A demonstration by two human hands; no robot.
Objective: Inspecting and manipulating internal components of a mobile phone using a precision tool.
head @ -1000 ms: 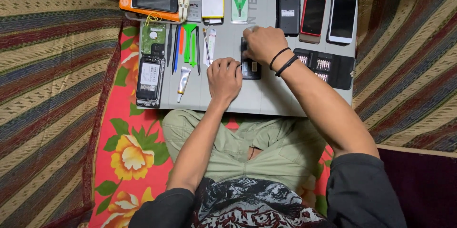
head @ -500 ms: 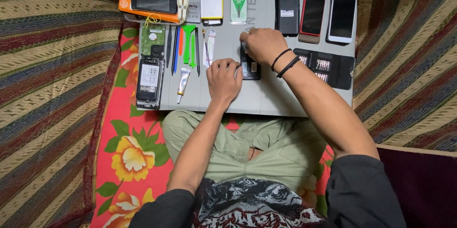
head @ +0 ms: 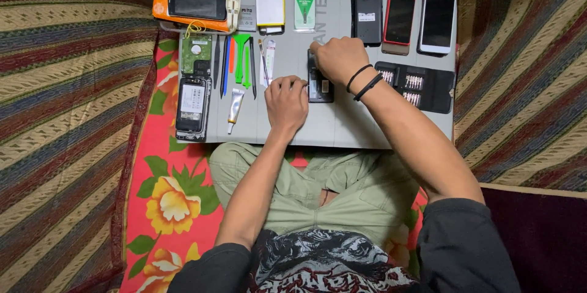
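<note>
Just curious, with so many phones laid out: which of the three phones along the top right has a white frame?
The white-framed phone is the rightmost of the row, at the mat's corner. Beside it lies the red-edged phone, then the black phone, lying back side up.

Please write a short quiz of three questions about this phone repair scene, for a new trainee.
1. True or false: the right hand lies on the opened dark phone in the middle of the grey mat.
2. What does the left hand rest on? A) the mat, beside the opened phone B) the white phone C) the orange box
3. Fill in: the white phone lies at the mat's far ____ corner.

Key: 1 true; 2 A; 3 right.
</note>
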